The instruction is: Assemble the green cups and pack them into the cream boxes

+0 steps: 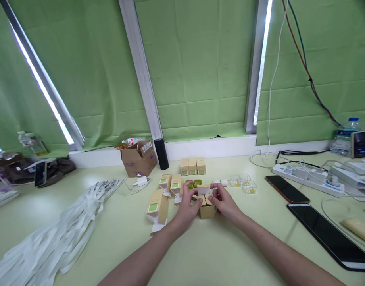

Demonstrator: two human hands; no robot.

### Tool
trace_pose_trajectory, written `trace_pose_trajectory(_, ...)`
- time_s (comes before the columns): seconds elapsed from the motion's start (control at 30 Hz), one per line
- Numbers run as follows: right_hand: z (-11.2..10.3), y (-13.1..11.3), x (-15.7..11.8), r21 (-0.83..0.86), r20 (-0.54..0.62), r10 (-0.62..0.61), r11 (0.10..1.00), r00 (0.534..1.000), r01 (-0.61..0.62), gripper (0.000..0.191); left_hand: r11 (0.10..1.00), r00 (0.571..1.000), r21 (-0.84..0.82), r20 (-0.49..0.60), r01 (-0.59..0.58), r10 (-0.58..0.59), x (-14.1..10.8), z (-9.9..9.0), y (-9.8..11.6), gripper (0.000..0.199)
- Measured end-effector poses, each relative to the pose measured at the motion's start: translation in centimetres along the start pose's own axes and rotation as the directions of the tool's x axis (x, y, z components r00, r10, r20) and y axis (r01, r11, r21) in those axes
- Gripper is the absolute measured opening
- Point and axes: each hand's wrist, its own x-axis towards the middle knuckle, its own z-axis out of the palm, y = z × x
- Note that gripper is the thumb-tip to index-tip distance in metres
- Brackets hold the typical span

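Brown carton (138, 161): purple printing is running across its side and a white sticker (146, 147) is sitting on its upper flap, both too small to read.
Lying bottle (133, 141): behind the brown carton, its wrapper is showing red marks, not legible.
Three upright boxes (193, 166): right of the brown carton, each is bearing a green square, wording unreadable.
Largest tilted box (159, 204): in front of the brown carton, rightward, a green square is showing, its print blurred.

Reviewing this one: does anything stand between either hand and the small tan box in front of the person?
Nothing visible does. The left hand and right hand are at the top of the small tan box, one on each side. The green items lie beyond it.
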Motion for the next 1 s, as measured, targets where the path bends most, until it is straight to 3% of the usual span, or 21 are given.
trace_pose_trajectory(0.1, 0.0, 0.2, 0.1, 0.014, -0.006, -0.009, 1.000, 1.000, 0.009, 0.039, 1.000, 1.000, 0.017, 0.014, 0.020, -0.020, -0.1, 0.1, 0.2, 0.052)
trace_pose_trajectory(0.27, 0.0, 0.6, 0.1, 0.016, -0.024, -0.039, 0.999, 0.999, 0.039, 0.037, 0.996, 0.998, 0.068, 0.010, -0.055, 0.054, -0.1, 0.2, 0.4, 0.033)
trace_pose_trajectory(0.63, 0.0, 0.8, 0.0, -0.041, -0.029, -0.102, 0.994, 0.994, 0.101, 0.031, 0.984, 0.994, 0.147, 0.025, -0.105, 0.102, 0.2, -0.1, 0.0, 0.011)
trace_pose_trajectory(0.9, -0.5, -0.6, -0.6, -0.076, -0.063, -0.237, 0.970, 0.970, 0.232, 0.019, 0.976, 0.994, 0.190, 0.013, -0.105, 0.105, 0.4, -0.3, 0.1, 0.010)
trace_pose_trajectory(1.0, -1.1, -1.5, -1.1, -0.128, -0.039, -0.349, 0.931, 0.936, 0.342, 0.014, 0.974, 0.994, 0.200, 0.003, -0.105, 0.107, 0.4, -0.4, 0.2, 0.009)
